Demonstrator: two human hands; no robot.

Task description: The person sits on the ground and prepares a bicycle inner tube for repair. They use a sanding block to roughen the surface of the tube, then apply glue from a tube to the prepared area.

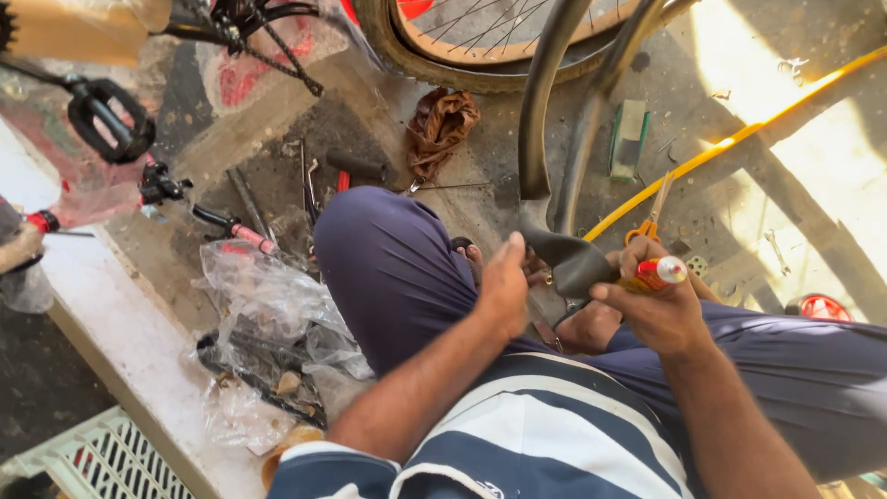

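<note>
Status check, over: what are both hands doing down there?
Left hand pressing the black inner tube. Right hand pinching the tube, gripping a small red tube with white cap. Orange scissors lying just behind.

Both bare forearms reached forward and down from the striped short sleeves, converging over the lap between the bent knees. The left hand (504, 286) was turned palm down, knuckles up, with its fingers curled closed in a pinch at the far side. The right hand (658, 300) sat just beside it, wrist bent slightly inward, its fingers wrapped closed and thumb pressing across.
</note>
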